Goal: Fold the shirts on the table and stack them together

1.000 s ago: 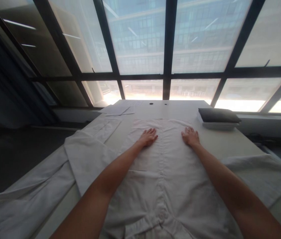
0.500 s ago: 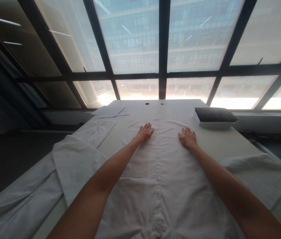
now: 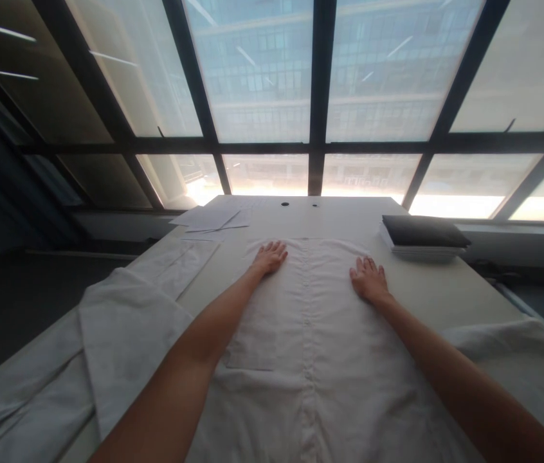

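A white garment (image 3: 339, 360), which looks like a shirt or lab coat, lies spread on the white table (image 3: 349, 218), with a buttoned seam running down its middle. One sleeve (image 3: 127, 321) stretches out on the left, and more white cloth (image 3: 508, 354) lies on the right. My left hand (image 3: 271, 257) rests flat on the garment left of the seam, near its far edge, fingers stretched out. On the other side, my right hand (image 3: 368, 279) lies flat at the garment's right edge, fingers apart. Neither hand grips the cloth. My forearms cover parts of it.
Loose white paper sheets (image 3: 211, 218) lie at the table's far left. A stack of white paper with a black cover (image 3: 424, 231) sits at the far right. Large windows (image 3: 262, 83) with dark frames rise behind the table, and a dark curtain (image 3: 2, 173) hangs at left.
My left hand has slid slightly left, and my right hand slightly right and nearer, both still flat on the garment. The camera view has shifted a little.
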The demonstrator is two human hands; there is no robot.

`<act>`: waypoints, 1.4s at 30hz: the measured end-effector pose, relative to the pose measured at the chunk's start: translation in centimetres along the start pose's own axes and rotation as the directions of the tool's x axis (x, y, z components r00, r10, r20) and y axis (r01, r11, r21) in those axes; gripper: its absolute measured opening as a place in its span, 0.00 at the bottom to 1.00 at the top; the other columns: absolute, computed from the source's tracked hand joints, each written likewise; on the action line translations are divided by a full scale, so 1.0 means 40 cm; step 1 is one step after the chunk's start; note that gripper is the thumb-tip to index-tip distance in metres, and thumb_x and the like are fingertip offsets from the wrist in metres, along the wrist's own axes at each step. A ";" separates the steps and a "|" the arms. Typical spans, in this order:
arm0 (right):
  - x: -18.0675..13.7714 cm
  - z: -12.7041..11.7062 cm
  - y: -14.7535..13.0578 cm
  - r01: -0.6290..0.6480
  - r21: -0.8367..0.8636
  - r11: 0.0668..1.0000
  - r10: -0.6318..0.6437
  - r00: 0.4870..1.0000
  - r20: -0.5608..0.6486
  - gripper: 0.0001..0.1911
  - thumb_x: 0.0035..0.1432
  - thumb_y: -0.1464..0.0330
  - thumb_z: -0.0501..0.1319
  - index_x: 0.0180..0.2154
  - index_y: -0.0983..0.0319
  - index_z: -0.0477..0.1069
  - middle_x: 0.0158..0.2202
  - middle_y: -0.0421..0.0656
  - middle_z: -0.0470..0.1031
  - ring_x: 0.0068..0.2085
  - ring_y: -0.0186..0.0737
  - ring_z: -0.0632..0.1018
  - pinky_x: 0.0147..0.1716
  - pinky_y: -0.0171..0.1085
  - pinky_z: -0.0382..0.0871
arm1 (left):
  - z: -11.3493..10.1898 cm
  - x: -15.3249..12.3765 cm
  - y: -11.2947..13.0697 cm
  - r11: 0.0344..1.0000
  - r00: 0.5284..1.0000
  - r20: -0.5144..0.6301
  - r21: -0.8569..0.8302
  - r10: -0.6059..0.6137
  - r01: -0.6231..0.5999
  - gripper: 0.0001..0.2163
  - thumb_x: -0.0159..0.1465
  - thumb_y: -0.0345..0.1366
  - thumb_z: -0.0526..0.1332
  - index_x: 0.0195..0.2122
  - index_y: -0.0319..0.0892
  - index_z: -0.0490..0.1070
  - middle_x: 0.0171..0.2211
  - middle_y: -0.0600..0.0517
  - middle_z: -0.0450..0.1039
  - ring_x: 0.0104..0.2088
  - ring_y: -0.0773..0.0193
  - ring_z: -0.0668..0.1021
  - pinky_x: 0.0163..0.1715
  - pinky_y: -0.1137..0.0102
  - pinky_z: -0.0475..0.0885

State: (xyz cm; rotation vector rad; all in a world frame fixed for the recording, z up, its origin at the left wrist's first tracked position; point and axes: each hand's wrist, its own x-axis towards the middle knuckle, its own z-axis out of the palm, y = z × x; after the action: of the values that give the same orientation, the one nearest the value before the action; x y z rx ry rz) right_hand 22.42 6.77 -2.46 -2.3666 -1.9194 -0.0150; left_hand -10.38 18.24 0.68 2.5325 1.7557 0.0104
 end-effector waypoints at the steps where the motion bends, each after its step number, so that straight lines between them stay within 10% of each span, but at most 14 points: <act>1: 0.000 -0.003 0.001 0.001 -0.004 1.000 -0.001 1.000 0.007 0.34 0.70 0.59 0.39 0.71 0.70 0.49 0.73 0.54 0.47 0.72 0.50 0.49 0.68 0.55 0.42 | -0.003 0.005 -0.023 0.999 0.999 -0.007 0.002 -0.042 0.042 0.28 0.74 0.50 0.38 0.72 0.49 0.49 0.73 0.48 0.43 0.72 0.51 0.49 0.67 0.48 0.47; 8: 0.011 -0.037 -0.098 0.146 0.017 0.989 -0.145 0.987 -0.067 0.31 0.70 0.65 0.41 0.69 0.72 0.52 0.71 0.58 0.50 0.72 0.52 0.50 0.67 0.56 0.42 | 0.008 0.025 -0.079 0.989 0.989 -0.038 -0.002 -0.146 0.146 0.28 0.73 0.51 0.38 0.72 0.51 0.48 0.74 0.51 0.42 0.72 0.49 0.49 0.67 0.47 0.45; 16: 0.079 -0.014 -0.319 0.510 0.201 0.836 -0.519 0.855 -0.012 0.34 0.72 0.56 0.39 0.71 0.67 0.48 0.73 0.51 0.44 0.73 0.47 0.46 0.68 0.53 0.39 | 0.015 0.028 -0.082 0.989 0.989 -0.038 -0.001 -0.146 0.146 0.29 0.73 0.52 0.37 0.72 0.52 0.48 0.74 0.52 0.41 0.72 0.49 0.48 0.67 0.47 0.45; 30: 0.294 0.009 -0.009 0.117 0.050 0.992 -0.120 0.991 0.062 0.36 0.70 0.56 0.37 0.71 0.68 0.46 0.74 0.52 0.43 0.72 0.48 0.46 0.68 0.53 0.38 | 0.005 0.029 -0.080 0.988 0.988 -0.004 -0.006 -0.157 0.157 0.28 0.73 0.50 0.37 0.73 0.50 0.47 0.74 0.51 0.40 0.72 0.47 0.48 0.67 0.46 0.45; 34: 0.295 0.020 -0.015 0.125 0.048 0.991 -0.128 0.991 0.047 0.36 0.70 0.55 0.38 0.71 0.68 0.47 0.73 0.52 0.44 0.72 0.48 0.47 0.68 0.53 0.38 | 0.004 0.051 0.011 0.996 0.995 -0.054 -0.002 -0.088 0.088 0.28 0.73 0.46 0.38 0.73 0.44 0.45 0.74 0.49 0.40 0.72 0.49 0.47 0.67 0.46 0.46; 38: 0.298 0.026 -0.012 0.121 0.055 0.991 -0.124 0.992 0.040 0.36 0.70 0.55 0.38 0.71 0.67 0.47 0.74 0.52 0.44 0.72 0.48 0.47 0.68 0.53 0.37 | 0.029 0.086 0.162 0.970 0.970 -0.045 -0.039 0.237 -0.239 0.29 0.74 0.48 0.37 0.73 0.43 0.44 0.74 0.50 0.40 0.72 0.56 0.46 0.69 0.54 0.46; 42: 0.297 0.024 -0.009 0.116 0.065 0.991 -0.119 0.992 0.046 0.35 0.70 0.56 0.38 0.71 0.67 0.47 0.74 0.51 0.44 0.72 0.48 0.46 0.68 0.53 0.37 | 0.037 0.120 0.192 0.974 0.976 0.001 -0.066 0.218 -0.218 0.31 0.73 0.51 0.36 0.73 0.43 0.45 0.74 0.50 0.40 0.72 0.55 0.47 0.69 0.51 0.45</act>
State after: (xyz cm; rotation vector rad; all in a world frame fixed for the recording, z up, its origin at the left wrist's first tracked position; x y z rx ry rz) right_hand 24.50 18.50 -2.61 -2.2328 -2.0479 0.0954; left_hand -1.44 19.98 -0.51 2.6589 1.4402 0.0665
